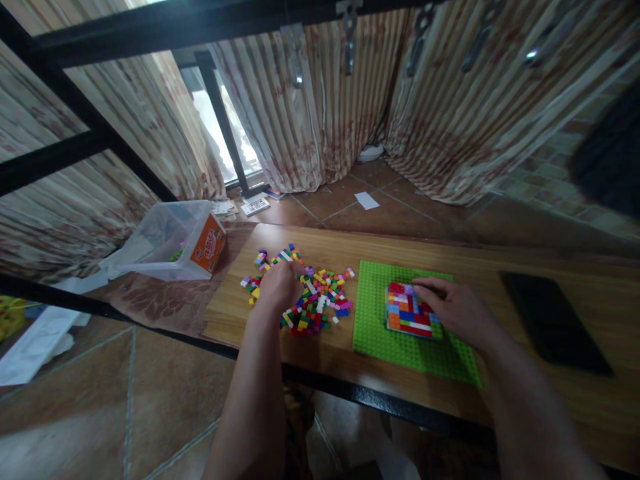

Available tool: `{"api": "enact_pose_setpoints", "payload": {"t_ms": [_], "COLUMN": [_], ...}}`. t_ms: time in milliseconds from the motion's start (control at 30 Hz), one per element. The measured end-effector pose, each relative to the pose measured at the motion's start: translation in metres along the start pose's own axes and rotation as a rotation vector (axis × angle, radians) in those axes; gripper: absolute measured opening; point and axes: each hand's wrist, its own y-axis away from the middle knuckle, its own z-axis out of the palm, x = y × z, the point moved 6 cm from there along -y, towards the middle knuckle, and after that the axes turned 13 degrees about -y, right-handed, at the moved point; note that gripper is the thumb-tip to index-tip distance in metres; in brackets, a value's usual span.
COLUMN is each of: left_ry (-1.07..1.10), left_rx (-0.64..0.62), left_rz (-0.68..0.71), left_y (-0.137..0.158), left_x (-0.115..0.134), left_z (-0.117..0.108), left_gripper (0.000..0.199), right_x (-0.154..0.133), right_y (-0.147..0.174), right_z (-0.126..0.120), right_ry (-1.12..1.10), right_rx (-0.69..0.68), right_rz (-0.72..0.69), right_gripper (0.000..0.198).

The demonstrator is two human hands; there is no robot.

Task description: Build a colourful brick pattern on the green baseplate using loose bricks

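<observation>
A mound of small colourful toy bricks (320,297) is spread over the left half of the table. My left hand (281,288) reaches down into it, its fingers curled under and mostly hidden, so what they pinch does not show. To the right lies a green studded baseplate (373,333). On it sits a low rectangular block of bricks (407,313), its top patterned in red, orange, blue, white and purple. My right hand (457,310) is closed at the block's far right corner, thumb and forefinger against it, covering part of its right side.
A dark flat phone or tablet-like slab (555,320) lies at the right of the wooden table (320,240). Beyond the left end stands a clear plastic bin (170,240) with an orange label. Black metal bars (200,37) cross above, and curtains hang behind.
</observation>
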Motion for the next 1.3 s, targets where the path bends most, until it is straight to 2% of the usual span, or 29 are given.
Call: {"api": "enact_pose_setpoints", "payload": {"t_ms": [100,200,300,400,633,900,967,1033,1167,1300], "left_ry": [-0.019,-0.034,-0.053,-0.038,0.182,0.294,0.323,0.326,0.17,0.027], "left_rx": [0.072,0.105,0.092,0.084,0.062,0.028,0.039,0.071,0.073,0.05], "left_rz": [0.103,0.215,0.211,0.187,0.234,0.279,0.26,0.183,0.011,0.034], "left_y": [-0.001,-0.003,-0.007,-0.009,-0.01,-0.013,-0.015,-0.018,-0.02,-0.016], "left_x": [0.016,0.032,0.039,0.038,0.025,0.022,0.017,0.007,-0.01,0.001], "left_z": [-0.003,0.0,0.005,0.005,-0.002,0.006,0.006,0.005,0.006,0.003], "left_gripper": [0.032,0.032,0.029,0.025,0.025,0.015,0.018,0.024,0.036,0.032], "right_x": [0.0,-0.002,-0.002,-0.004,-0.01,-0.011,-0.009,-0.009,-0.009,-0.009], "right_y": [0.0,0.0,0.0,0.0,0.001,0.001,0.001,0.0,0.001,0.001], "right_z": [0.0,-0.001,-0.001,-0.002,-0.002,-0.002,-0.001,-0.001,-0.001,-0.001], "right_ry": [0.006,0.015,0.016,0.009,-0.007,0.001,0.002,0.001,0.011,0.014], "right_rx": [0.0,0.009,0.014,0.021,0.014,0.019,0.017,0.02,0.019,0.008], "right_rz": [0.001,-0.025,-0.037,-0.05,-0.045,-0.043,-0.029,-0.036,-0.039,-0.032], "right_gripper": [0.036,0.036,0.036,0.034,0.033,0.031,0.031,0.031,0.033,0.035]}}
